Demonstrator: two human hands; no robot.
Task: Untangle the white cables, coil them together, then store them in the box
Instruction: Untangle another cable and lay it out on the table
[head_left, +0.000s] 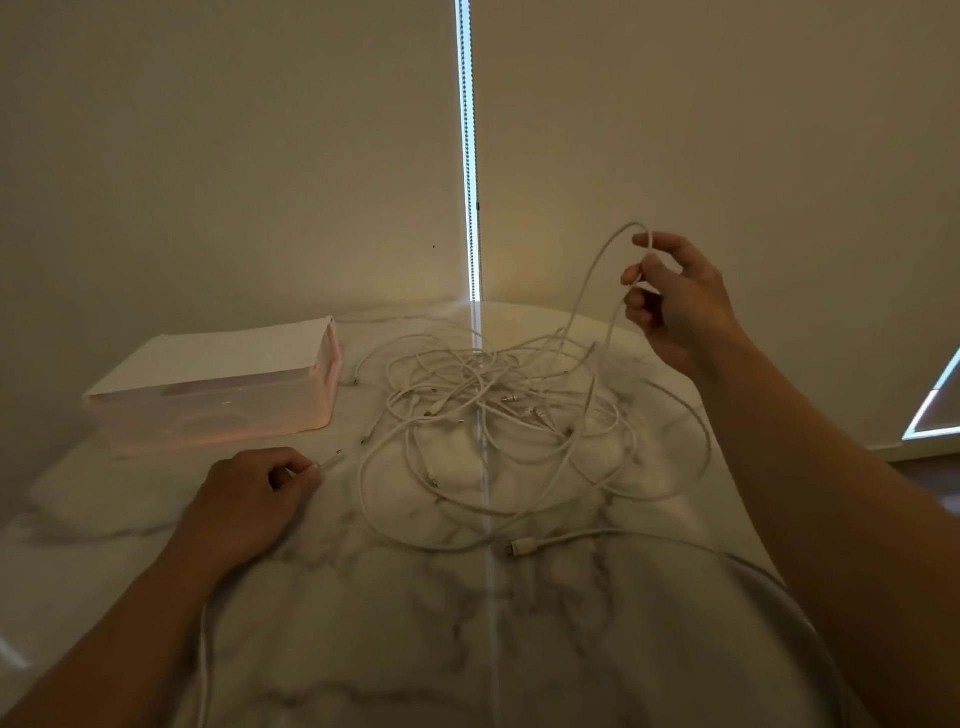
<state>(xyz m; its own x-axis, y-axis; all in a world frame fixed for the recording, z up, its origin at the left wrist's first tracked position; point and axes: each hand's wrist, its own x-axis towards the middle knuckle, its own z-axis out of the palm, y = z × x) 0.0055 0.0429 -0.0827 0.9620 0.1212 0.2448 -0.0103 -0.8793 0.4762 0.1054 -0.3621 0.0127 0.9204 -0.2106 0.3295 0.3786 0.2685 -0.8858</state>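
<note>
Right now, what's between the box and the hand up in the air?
A tangled pile of white cables lies between the box and the right hand, in the head view.

On the round marble-topped bench, the tangled white cables lie at the middle. The lidded translucent plastic box stands to their left, just beside them. Before the box the left grip rests on the bench, pinching a cable end; the right grip hangs above the tangle's right side, holding a loop.
</note>
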